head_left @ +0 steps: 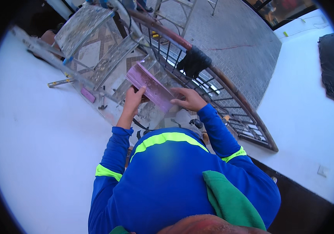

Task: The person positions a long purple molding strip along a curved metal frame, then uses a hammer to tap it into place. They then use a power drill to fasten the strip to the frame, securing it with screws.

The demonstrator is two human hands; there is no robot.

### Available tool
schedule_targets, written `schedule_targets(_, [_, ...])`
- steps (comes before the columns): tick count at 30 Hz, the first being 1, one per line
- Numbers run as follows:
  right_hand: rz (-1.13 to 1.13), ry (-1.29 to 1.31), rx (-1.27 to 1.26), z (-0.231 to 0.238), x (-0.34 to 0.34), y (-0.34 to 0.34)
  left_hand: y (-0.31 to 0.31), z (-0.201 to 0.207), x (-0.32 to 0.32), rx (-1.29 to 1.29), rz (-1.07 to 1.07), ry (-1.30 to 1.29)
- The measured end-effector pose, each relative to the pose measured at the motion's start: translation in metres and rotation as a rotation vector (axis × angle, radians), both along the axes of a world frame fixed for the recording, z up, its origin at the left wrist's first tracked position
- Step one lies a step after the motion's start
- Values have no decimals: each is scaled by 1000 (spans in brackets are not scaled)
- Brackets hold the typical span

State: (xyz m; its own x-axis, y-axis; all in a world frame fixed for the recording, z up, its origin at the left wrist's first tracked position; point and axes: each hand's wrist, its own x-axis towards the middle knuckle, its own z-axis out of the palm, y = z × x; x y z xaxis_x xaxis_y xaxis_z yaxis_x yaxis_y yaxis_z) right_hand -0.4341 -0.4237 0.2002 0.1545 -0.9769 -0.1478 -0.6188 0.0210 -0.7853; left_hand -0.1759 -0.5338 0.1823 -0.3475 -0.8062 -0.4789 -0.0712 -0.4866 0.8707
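Observation:
In front of my chest I hold a long pink board piece [150, 85], which looks like a plasterboard offcut. It is tilted, with its far left end raised. My left hand [133, 100] grips its near long edge, the thumb on top and the fingers underneath. At the board's right end is my right hand [190, 100], fingers bent and fingertips pressed on the edge. A smaller pink piece [87, 94] and a hammer [102, 103] lie to the left of my left hand.
A paint-splattered stepladder or trestle [83, 29] stands ahead left, beside a yellow-ended spirit level [61, 82]. A stair railing [233, 86], partly wrapped in black plastic [194, 62], curves along my right. White walls [38, 128] rise on both sides. Another ladder [184, 15] stands beyond.

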Motion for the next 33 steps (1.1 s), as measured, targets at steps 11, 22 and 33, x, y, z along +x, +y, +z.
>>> schedule_targets(11, [-57,-246,-22,-33,-205,-129,-71,15,-142,-149,171,-112])
schedule_targets(22, [42,-211,-274,59,-183,-220,-182,101,-200,-392,23,-74])
schedule_targets(33, [-272,-191,-169,20,-211,-211,-359,183,-201,-626,271,100])
